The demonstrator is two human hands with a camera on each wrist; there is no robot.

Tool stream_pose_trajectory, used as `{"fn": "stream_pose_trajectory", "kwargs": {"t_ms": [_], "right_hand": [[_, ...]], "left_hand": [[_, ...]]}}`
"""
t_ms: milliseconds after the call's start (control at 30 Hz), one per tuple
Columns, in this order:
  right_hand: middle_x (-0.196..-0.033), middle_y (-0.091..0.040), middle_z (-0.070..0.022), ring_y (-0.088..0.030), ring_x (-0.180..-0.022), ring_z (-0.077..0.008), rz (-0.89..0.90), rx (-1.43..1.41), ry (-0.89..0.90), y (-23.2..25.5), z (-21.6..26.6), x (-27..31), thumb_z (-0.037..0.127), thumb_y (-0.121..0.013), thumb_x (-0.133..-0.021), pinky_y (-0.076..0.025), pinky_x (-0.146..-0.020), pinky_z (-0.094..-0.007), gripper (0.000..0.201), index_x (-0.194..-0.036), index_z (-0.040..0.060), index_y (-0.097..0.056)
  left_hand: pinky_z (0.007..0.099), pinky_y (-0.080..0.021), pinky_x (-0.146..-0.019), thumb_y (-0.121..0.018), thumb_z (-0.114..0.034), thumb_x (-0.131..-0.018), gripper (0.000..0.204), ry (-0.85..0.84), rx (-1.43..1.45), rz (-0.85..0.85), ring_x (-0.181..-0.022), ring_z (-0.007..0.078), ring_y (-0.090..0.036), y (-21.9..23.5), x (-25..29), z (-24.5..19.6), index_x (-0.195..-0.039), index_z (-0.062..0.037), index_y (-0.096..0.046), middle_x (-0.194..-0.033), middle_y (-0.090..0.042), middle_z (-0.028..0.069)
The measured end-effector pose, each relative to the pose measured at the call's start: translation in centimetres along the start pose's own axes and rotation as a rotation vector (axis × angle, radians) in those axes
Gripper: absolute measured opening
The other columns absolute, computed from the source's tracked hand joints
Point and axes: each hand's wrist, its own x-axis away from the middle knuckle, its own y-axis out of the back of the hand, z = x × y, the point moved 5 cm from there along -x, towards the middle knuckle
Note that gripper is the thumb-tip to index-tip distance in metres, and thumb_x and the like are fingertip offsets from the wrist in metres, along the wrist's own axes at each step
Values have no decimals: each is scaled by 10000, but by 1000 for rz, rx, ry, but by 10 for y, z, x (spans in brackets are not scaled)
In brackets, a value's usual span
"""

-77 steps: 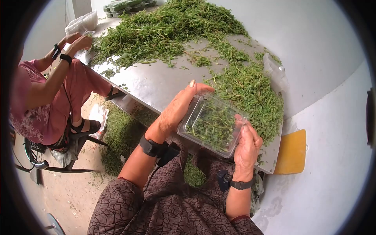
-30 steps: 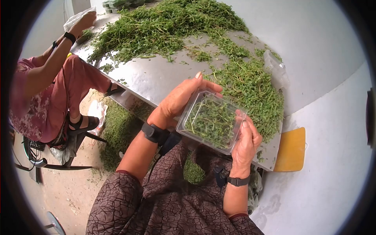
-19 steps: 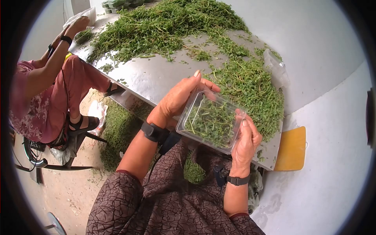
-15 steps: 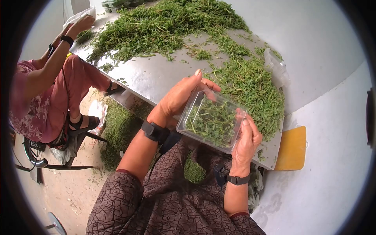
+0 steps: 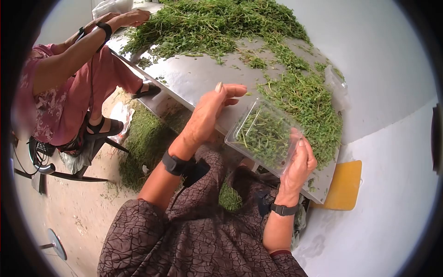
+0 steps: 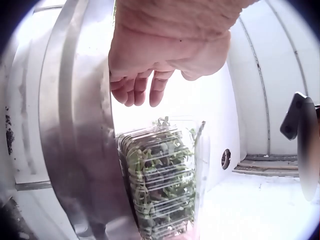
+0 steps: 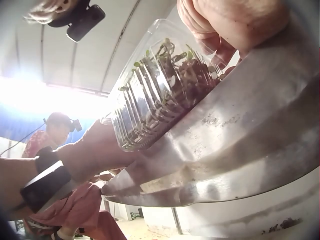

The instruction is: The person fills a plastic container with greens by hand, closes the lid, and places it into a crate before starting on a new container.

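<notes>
A clear plastic clamshell box (image 5: 265,136), filled with leafy green sprigs, is held up by my right hand (image 5: 299,167) at the near edge of the metal table. That hand grips the box's right side, thumb on top. My left hand (image 5: 207,113) is off the box's left side, thumb up and fingers loosely extended, holding nothing. From the left wrist, the box (image 6: 162,180) shows ribbed walls with greens pressed against them, a gap between it and my left fingers. The right wrist view has the box (image 7: 160,90) tilted above the table, my right fingers at its end.
A large heap of greens (image 5: 221,27) covers the back of the metal table (image 5: 184,76), with more greens (image 5: 304,101) along its right side. Clear plastic (image 5: 337,87) stands at the right edge. Another person (image 5: 64,92) sits at left. Greens (image 5: 143,147) also lie on the floor.
My left hand has let go of the box and drawn away to the left. The box stays in my right hand. The other person's hands have moved from the white bag toward the heap.
</notes>
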Motion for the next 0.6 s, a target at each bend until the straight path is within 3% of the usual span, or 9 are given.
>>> {"fn": "stream_pose_trajectory", "kwargs": {"t_ms": [133,200,233,367,467,600], "right_hand": [[-1070,-663,-132,-579,-879,-117,8,-31,3,1,-4,-1,61,-494,-900,-446,-800,-256,266,-1068,-77,-647],[-1070,-663,-130,-579,-879,-116,7,-42,4,1,-4,0,61,-495,-900,-446,-798,-257,265,-1066,-78,-648],[-1070,-663,-133,-585,-888,-121,3,-42,-1,1,-4,0,62,-496,-900,-451,-806,-257,266,-1068,-80,-646],[-1066,-664,-137,-601,-911,-138,-2,-40,3,-1,0,1,68,-500,-902,-464,-827,-258,265,-1070,-78,-643],[-1062,-665,-133,-608,-915,-145,-3,-20,7,0,-1,0,71,-502,-902,-470,-835,-259,261,-1066,-75,-644],[-1029,-673,-112,-597,-865,-115,-2,4,1,1,-2,0,70,-511,-903,-453,-744,-237,247,-1054,-67,-651]], "left_hand": [[340,-385,-976,-276,-413,-1020,562,1,-48,-47,-1097,187,-501,7,28,0,-1120,50,-577,-1255,-522,116],[337,-386,-975,-287,-378,-1024,525,-11,-33,24,-1083,190,-512,0,32,-2,-1085,52,-581,-1227,-534,117],[318,-398,-953,-330,-310,-1021,437,-9,69,35,-1046,159,-520,-5,33,-3,-1066,46,-580,-1220,-525,96],[261,-401,-910,-425,-211,-988,283,20,-8,43,-1022,108,-505,-12,33,-2,-1054,9,-591,-1250,-491,60],[255,-396,-910,-432,-223,-985,297,30,-61,27,-1014,112,-505,-13,34,-2,-1028,13,-607,-1241,-496,65],[265,-403,-898,-417,-228,-990,327,-58,-192,51,-1008,120,-506,-16,32,-6,-1016,25,-623,-1232,-499,70]]}}
